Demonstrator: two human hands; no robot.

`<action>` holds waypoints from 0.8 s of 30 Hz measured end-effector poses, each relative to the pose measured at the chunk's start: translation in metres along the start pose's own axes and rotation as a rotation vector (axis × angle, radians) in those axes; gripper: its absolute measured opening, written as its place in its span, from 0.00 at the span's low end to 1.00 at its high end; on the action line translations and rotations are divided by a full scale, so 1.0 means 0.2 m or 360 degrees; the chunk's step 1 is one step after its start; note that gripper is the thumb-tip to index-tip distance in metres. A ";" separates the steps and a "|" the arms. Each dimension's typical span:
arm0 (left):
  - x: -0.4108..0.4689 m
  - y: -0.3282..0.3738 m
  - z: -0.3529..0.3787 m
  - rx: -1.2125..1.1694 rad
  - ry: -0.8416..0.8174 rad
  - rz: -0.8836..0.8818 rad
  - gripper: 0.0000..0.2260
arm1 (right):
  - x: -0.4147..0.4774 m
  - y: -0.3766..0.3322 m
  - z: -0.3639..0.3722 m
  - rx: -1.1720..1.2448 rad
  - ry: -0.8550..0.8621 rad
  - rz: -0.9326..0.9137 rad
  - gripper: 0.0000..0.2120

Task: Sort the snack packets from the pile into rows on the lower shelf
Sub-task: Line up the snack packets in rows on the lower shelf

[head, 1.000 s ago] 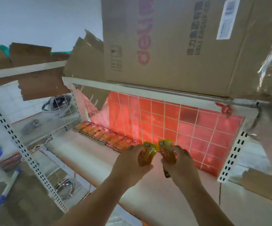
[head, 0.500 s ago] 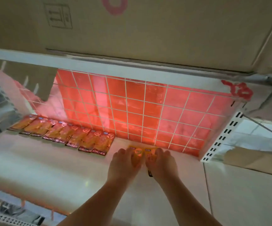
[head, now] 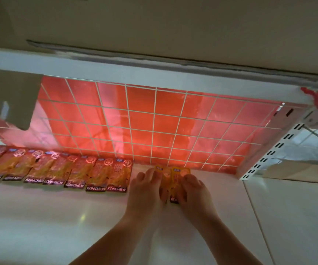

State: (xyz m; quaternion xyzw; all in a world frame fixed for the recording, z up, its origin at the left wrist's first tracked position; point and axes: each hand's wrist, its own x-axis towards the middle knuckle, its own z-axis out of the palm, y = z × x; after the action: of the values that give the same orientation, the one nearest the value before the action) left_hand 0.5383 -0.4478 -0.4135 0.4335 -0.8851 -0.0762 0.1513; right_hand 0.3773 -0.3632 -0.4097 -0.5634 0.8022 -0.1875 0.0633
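Two orange snack packets lie side by side on the white lower shelf, against the red grid back panel. My left hand lies flat on the left packet, fingers stretched over it. The fingers of my right hand press on the right packet, whose dark bottom label shows between my hands. A row of several orange KONCHEW packets runs along the back of the shelf to the left, ending a short gap from my left hand.
The upper shelf's white edge hangs low overhead with a cardboard box on it. A perforated white upright bounds the shelf on the right. A cardboard flap hangs at the left.
The view has dropped and closed in under the upper shelf. Both hands brought the two packets down from mid-air and now hold them flat on the shelf at the row's right end.
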 end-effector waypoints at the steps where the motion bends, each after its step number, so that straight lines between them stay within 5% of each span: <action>1: 0.01 0.00 0.00 -0.0020 0.0004 -0.0027 0.20 | 0.01 -0.01 0.01 -0.0053 -0.0017 -0.0004 0.19; 24: 0.03 -0.01 0.04 -0.0010 0.0124 -0.0142 0.22 | 0.04 -0.01 0.05 -0.0195 -0.0033 0.0052 0.24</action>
State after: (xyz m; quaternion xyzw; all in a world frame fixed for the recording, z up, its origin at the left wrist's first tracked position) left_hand 0.5332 -0.4528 -0.4212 0.4746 -0.8581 -0.0688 0.1836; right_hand 0.3785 -0.3728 -0.4170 -0.5548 0.8206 -0.1313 0.0400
